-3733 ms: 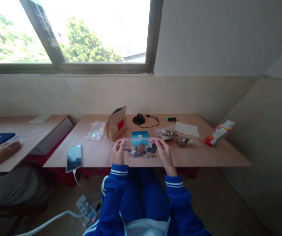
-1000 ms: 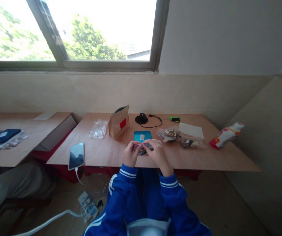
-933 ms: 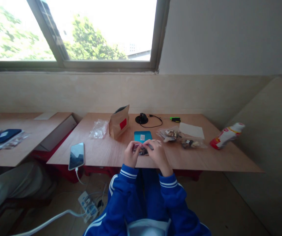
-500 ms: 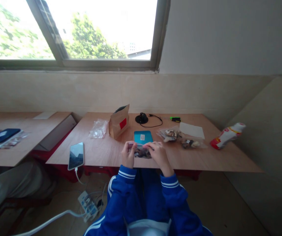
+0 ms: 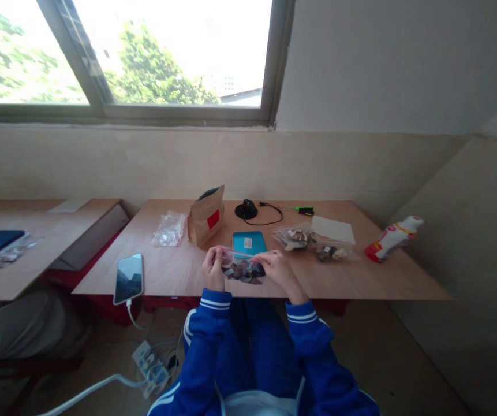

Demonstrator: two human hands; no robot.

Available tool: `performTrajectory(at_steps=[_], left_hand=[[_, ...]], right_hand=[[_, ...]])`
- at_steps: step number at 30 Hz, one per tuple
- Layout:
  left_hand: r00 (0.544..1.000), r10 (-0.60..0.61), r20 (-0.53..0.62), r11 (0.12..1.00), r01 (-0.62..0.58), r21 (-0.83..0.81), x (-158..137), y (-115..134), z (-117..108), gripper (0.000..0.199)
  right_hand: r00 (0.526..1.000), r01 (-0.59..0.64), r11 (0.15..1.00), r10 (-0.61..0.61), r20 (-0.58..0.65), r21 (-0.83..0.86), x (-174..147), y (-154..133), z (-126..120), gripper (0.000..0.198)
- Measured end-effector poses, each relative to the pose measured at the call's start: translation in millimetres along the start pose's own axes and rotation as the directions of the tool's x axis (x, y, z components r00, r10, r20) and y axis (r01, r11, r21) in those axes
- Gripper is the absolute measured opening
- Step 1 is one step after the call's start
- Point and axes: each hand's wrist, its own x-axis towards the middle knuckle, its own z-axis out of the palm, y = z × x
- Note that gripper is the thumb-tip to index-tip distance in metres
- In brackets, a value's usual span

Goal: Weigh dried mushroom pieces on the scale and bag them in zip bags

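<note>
Clear bag (image 5: 243, 269) of dark pieces pinched between my left hand (image 5: 213, 270) and right hand (image 5: 276, 269), teal case (image 5: 249, 242) just beyond.

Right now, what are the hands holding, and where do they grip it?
Both hands, left and right, hold a clear bag by its top edge, one hand at each end.
</note>
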Motion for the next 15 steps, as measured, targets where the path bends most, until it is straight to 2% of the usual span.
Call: performTrajectory(at_steps=[3, 6, 9, 12, 13, 15], left_hand=[[0.999, -0.032, -0.035, 0.998, 0.03, -0.054, 1.4, -3.8, -0.8, 0.038], [0.991, -0.087, -0.098, 0.99, 0.076, -0.117, 4.4, -6.9, -4.8, 0.038], [0.98, -0.197, -0.032, 0.969, 0.19, -0.159, 5.7, -6.9, -7.1, 0.041], [0.95, -0.309, 0.044, 0.929, 0.311, -0.201, 0.7, -5.7, -0.7, 0.043], [0.944, -0.327, 0.043, 0.92, 0.328, -0.216, -2.2, -6.1, 3.2, 0.043], [0.94, -0.342, 0.015, 0.911, 0.335, -0.241, -8.9, -8.9, 12.0, 0.042]], right_hand=[[0.999, -0.023, 0.987, 0.028, -0.03, 0.157, -3.5, 2.5, 0.7, 0.024], [0.99, -0.078, 0.922, 0.117, -0.081, 0.38, -10.8, 5.9, 0.0, 0.025], [0.973, -0.109, 0.873, 0.191, -0.127, 0.476, -18.3, 10.1, -2.1, 0.029], [0.922, -0.138, 0.819, 0.312, -0.23, 0.556, -22.8, 14.9, -1.6, 0.031], [0.903, -0.149, 0.784, 0.356, -0.239, 0.603, -24.0, 16.9, -0.2, 0.032], [0.896, -0.179, 0.695, 0.408, -0.176, 0.697, -27.0, 21.7, 4.6, 0.039]])
